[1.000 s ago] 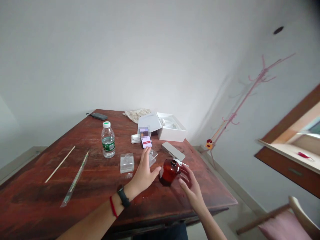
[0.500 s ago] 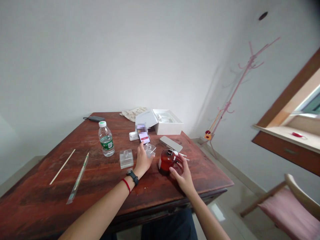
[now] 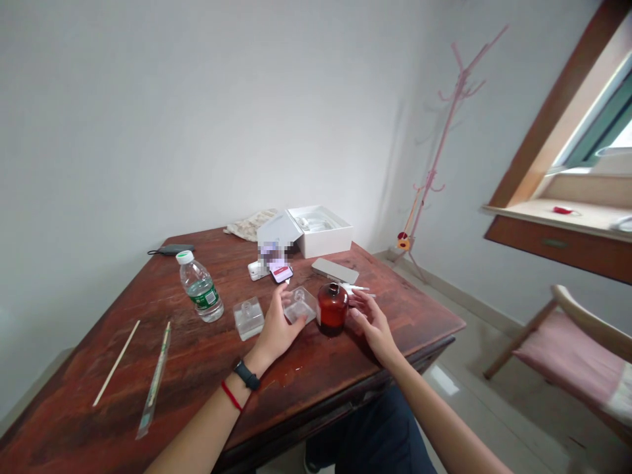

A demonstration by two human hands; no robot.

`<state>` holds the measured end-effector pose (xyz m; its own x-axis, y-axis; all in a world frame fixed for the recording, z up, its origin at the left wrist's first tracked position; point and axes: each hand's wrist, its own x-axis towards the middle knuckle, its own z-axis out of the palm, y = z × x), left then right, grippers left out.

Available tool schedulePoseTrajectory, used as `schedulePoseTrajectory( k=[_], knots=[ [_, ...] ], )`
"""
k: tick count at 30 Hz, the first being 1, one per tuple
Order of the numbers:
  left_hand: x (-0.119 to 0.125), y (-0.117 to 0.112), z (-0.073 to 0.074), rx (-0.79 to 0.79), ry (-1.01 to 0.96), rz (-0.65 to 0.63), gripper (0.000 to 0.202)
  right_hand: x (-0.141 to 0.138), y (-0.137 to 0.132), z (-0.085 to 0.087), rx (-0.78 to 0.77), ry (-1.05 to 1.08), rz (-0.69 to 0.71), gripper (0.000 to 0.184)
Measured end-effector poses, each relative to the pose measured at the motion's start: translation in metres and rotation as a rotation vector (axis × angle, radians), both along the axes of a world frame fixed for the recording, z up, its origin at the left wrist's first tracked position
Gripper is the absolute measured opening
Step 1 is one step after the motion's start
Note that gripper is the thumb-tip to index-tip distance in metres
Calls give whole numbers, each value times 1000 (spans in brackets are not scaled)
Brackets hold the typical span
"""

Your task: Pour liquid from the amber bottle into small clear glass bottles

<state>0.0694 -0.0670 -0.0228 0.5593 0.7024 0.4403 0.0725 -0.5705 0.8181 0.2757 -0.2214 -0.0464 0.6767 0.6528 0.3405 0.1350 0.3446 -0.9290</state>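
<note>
My left hand (image 3: 277,324), with a dark watch and a red cord at the wrist, is over the left edge of a clear square block with a round knob (image 3: 299,303). Its thumb and fingers are apart at the block's edges. To its left lies a second clear block (image 3: 249,318). An amber glass bottle (image 3: 332,311), open at the top and holding dark liquid, stands upright on the table. My right hand (image 3: 374,326) is close beside the bottle's right side, fingers loosely bent and apart. Whether the fingertips touch the glass is unclear.
On the wooden table (image 3: 197,388) stand a water bottle (image 3: 201,288), a phone (image 3: 281,272), a grey case (image 3: 336,270) and a white box (image 3: 326,243). A bare stick (image 3: 116,363) and a wrapped one (image 3: 155,382) lie left. White sticks (image 3: 358,288) lie behind the amber bottle.
My right hand's thumb has moved off the front of the amber bottle to its right side. My left hand has drawn back slightly, showing more of the clear block. The camera view has shifted.
</note>
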Motion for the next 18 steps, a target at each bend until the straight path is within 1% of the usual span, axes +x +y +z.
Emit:
schedulePoseTrajectory(
  k=[3,6,10,13,18],
  knots=[
    [-12,-3,-3,22,34,-15,78,-2,-1,1,2,29,5,57],
    [-18,-4,-4,34,65,-44,77,-3,-1,2,5,64,7,57],
    [-17,-3,-1,48,84,-78,77,-5,-1,5,7,111,4,56],
    [-14,0,0,49,82,-96,77,-5,0,6,-2,139,-5,52],
    [-16,7,0,44,78,-129,81,-2,2,3,4,190,-46,50]
  ],
)
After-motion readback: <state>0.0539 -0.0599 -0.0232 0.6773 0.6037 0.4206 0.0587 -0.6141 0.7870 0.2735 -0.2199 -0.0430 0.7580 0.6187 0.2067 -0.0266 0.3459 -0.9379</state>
